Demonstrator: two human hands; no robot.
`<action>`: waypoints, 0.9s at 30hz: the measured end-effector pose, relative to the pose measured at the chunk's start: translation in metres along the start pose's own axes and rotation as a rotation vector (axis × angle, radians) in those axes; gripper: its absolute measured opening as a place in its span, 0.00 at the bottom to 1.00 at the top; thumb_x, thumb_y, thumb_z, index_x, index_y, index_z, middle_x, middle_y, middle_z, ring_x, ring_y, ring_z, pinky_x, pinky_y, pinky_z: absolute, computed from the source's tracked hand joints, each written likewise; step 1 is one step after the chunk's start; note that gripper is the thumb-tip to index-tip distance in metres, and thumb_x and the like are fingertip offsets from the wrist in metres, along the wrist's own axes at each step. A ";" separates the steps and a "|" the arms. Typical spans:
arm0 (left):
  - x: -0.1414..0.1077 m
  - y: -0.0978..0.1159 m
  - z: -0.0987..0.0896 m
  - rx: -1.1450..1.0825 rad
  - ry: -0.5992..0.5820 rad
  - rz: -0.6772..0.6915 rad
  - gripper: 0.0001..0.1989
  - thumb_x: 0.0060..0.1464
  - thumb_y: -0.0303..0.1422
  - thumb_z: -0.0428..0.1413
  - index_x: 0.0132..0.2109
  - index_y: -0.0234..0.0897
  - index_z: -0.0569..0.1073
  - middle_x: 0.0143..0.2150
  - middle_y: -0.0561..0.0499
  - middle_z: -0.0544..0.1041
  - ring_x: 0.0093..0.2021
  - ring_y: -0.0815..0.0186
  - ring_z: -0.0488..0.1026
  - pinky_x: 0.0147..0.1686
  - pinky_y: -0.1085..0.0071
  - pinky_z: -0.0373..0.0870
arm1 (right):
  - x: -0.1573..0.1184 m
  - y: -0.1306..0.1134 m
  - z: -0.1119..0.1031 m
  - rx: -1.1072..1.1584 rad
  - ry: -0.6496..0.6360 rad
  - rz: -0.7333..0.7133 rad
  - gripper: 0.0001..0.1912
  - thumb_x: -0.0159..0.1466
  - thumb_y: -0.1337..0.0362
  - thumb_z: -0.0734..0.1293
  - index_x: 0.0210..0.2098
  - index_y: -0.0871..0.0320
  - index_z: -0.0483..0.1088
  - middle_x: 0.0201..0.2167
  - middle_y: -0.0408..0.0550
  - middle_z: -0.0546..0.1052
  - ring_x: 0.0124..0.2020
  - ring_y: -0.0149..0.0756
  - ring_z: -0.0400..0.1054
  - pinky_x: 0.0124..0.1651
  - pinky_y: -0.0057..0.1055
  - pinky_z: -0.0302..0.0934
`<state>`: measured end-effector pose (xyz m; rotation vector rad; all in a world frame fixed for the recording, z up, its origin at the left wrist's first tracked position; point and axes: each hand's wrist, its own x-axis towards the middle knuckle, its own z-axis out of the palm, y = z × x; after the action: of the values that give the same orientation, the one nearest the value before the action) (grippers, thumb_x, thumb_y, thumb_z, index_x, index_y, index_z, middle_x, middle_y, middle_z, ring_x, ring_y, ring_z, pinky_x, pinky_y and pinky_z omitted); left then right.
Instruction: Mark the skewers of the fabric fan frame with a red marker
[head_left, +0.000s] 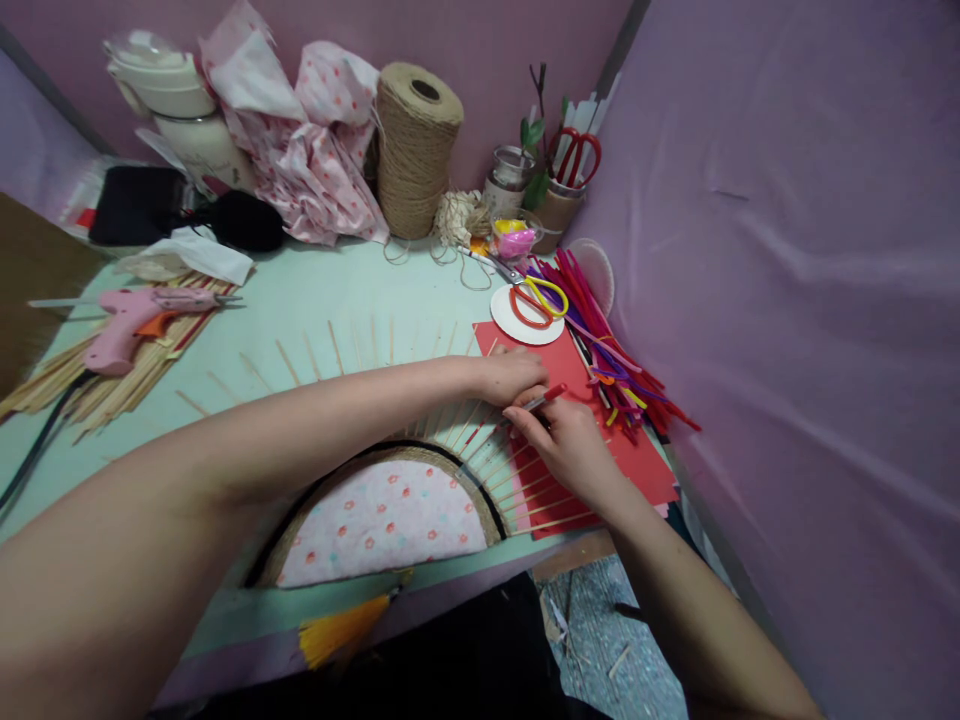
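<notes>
My right hand (581, 445) is closed around a pen (553, 393) with a red end. My left hand (514, 374) is just left of it, fingers curled down over the thin sticks; what they press or grip is hidden. Below lies a half-round fan shape covered in pink dotted fabric (390, 515), its curved edge bordered with twine and a black strip (491, 505). Thin wooden sticks (336, 345) radiate outward from that edge. On the right, several sticks lie across red paper (637, 475). My left forearm covers part of the sticks and fan.
A pink glue gun (127, 325) rests on bundled sticks (112, 400) at left. Scissors (540, 300) lie on a white disc (510, 318), beside coloured pipe cleaners (600, 320). Along the back stand a twine spool (416, 150), crumpled fabric (319, 170) and a bottle (195, 130). A yellow tassel (341, 632) hangs in front.
</notes>
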<state>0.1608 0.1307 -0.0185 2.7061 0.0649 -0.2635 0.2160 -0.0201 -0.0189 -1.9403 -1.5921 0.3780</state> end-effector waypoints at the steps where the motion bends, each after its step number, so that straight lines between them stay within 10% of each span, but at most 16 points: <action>1: 0.000 0.000 0.000 0.006 -0.008 -0.001 0.15 0.45 0.33 0.60 0.43 0.37 0.76 0.47 0.43 0.77 0.48 0.51 0.71 0.42 0.63 0.63 | 0.000 0.000 0.000 -0.001 0.000 0.005 0.13 0.67 0.59 0.66 0.28 0.58 0.72 0.25 0.46 0.78 0.27 0.36 0.71 0.32 0.28 0.58; 16: 0.004 -0.001 0.004 0.037 -0.014 -0.020 0.13 0.48 0.36 0.60 0.41 0.36 0.77 0.48 0.41 0.76 0.49 0.50 0.70 0.42 0.61 0.64 | -0.004 -0.006 -0.007 0.092 0.029 -0.008 0.13 0.67 0.58 0.64 0.30 0.58 0.72 0.27 0.47 0.78 0.29 0.36 0.73 0.34 0.29 0.61; 27: 0.001 0.001 -0.004 -0.028 -0.008 -0.005 0.17 0.52 0.39 0.60 0.48 0.40 0.74 0.53 0.44 0.71 0.55 0.55 0.63 0.47 0.63 0.59 | -0.078 -0.010 -0.001 0.280 0.288 -0.037 0.12 0.70 0.66 0.60 0.52 0.52 0.68 0.31 0.43 0.80 0.30 0.32 0.75 0.36 0.29 0.70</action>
<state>0.1630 0.1314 -0.0153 2.6770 0.0728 -0.2731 0.1894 -0.0941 -0.0241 -1.6661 -1.3116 0.2756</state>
